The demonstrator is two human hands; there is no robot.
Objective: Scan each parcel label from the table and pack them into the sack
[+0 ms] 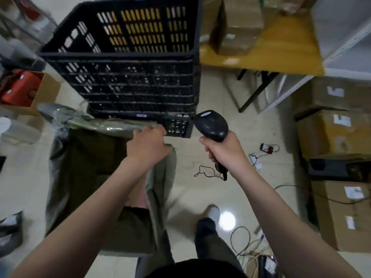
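Note:
An olive-green sack (pixel 84 173) stands open on the floor in front of me. My left hand (pixel 148 144) grips its far right rim, just below the black crates. My right hand (pixel 222 151) grips the handle of a black barcode scanner (pixel 212 124), whose head points up and to the left. The yellow table (pixel 281 49) at the upper right carries several brown parcels (pixel 239 27). A pink item (pixel 140 197) shows inside the sack beside my left forearm. The frame is blurred.
A stack of black slotted crates (pixel 128 77) stands right behind the sack. Cardboard boxes (pixel 337 137) pile along the right. Cables (pixel 241 243) and small devices lie on the glossy floor by my foot (pixel 212 212). An open box with red contents (pixel 22 89) sits at left.

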